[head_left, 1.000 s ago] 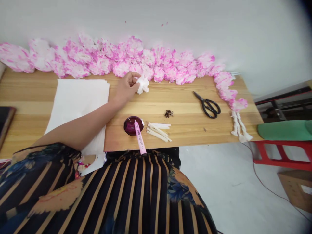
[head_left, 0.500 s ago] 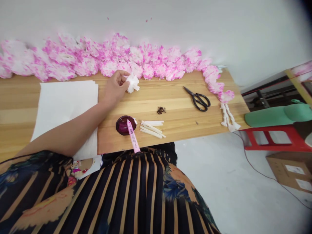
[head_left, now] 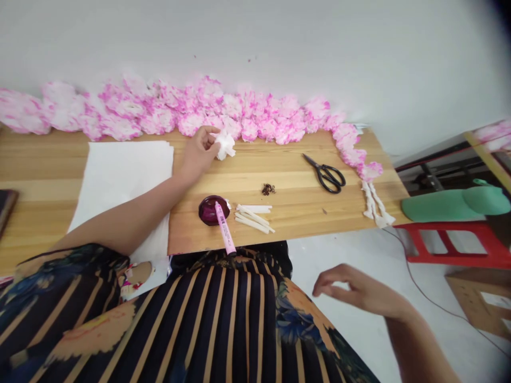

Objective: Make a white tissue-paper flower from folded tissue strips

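My left hand point(head_left: 200, 154) is closed on a small white paper flower point(head_left: 225, 144), pinched between thumb and fingers above the table. Low at the right, off the table's front edge, my right hand point(head_left: 353, 292) hangs over the floor. Its fingers are loosely curved, with a gap inside the thumb, and nothing shows in them. A pink marker point(head_left: 225, 231) leans with one end on a small dark dish point(head_left: 207, 211) of purple liquid. Several white paper sticks point(head_left: 254, 218) lie beside the dish, and a little heap of dark bits point(head_left: 268, 189) is behind them.
A stack of white paper sheets point(head_left: 128, 165) lies left of the dish. Black-handled scissors point(head_left: 328, 174) rest at the table's right. Pink-and-white paper flowers point(head_left: 159, 114) line the back edge. A green bottle point(head_left: 443, 205) and a red stool point(head_left: 451, 242) stand right of the table.
My right hand has come into view at the lower right. My left hand still grips the white paper flower. The view has shifted a little, so the table appears lower and farther right.
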The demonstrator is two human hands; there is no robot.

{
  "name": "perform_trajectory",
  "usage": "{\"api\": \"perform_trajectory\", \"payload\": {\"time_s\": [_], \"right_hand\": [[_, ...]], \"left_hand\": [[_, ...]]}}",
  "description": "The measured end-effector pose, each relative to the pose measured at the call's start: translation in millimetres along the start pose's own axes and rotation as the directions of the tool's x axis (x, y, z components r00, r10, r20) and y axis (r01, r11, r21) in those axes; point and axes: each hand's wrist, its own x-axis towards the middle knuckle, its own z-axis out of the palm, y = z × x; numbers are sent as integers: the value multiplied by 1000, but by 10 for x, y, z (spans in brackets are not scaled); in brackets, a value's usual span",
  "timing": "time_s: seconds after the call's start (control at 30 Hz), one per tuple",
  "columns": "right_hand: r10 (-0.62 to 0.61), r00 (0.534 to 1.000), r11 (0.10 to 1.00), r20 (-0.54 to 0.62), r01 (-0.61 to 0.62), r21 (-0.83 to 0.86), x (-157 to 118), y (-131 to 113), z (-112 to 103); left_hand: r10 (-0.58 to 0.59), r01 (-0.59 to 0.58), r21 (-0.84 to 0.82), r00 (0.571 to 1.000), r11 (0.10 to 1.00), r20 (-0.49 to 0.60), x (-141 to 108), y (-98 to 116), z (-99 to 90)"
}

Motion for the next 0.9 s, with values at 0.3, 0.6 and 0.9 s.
{"api": "perform_trajectory", "payload": {"time_s": [0.3, 0.6, 0.9], "right_hand": [[-260, 819, 965, -512, 239, -107, 1802, -610, -525], [-285, 748, 946, -600, 319, -51, 2914, -807, -402], [-141, 703, 872, -697, 421, 248, 2971, -726, -308]], "left_hand": [[78, -77, 57, 997, 995, -16, -73, 63, 42], [149, -149, 151, 989, 977, 16, -126, 148, 58], [75, -73, -78, 997, 994, 20, -92, 72, 29]]}}
